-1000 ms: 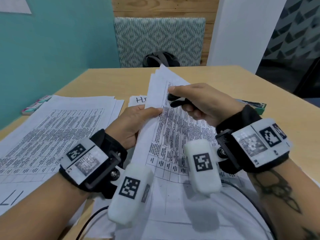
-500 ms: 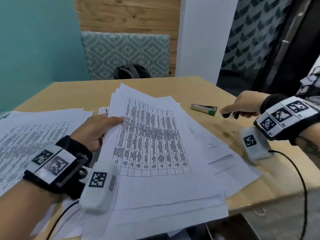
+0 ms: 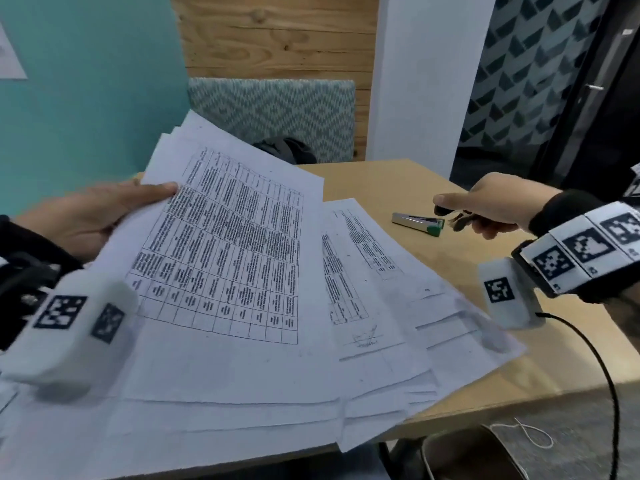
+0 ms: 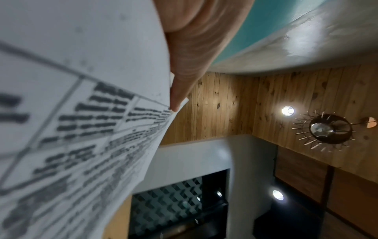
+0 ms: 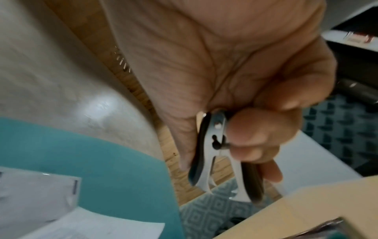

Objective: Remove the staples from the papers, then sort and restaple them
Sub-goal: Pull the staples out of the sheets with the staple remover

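Observation:
My left hand [image 3: 93,216] holds a bundle of printed table sheets [image 3: 221,258] by its left edge, thumb on top, and lifts it off the table; the thumb [image 4: 184,48] pressing the same sheets [image 4: 81,113] fills the left wrist view. More loose papers [image 3: 398,306] lie fanned on the wooden table [image 3: 398,181] under and right of the bundle. My right hand [image 3: 485,206] grips a black-handled metal staple remover [image 3: 457,218], held just right of a silver stapler with a green end [image 3: 419,225]. The staple remover [image 5: 220,156] shows clearly between the fingers [image 5: 251,134].
A chair with a patterned back [image 3: 273,112] stands at the table's far side with a dark bag [image 3: 284,150] on it. A black cable [image 3: 599,375] hangs from my right wrist past the table's front right corner. A white pillar [image 3: 426,81] rises behind the table.
My right hand carried the staple remover off the papers to the right, next to the stapler. My left hand lifted and tilted the printed bundle. The head view swung right.

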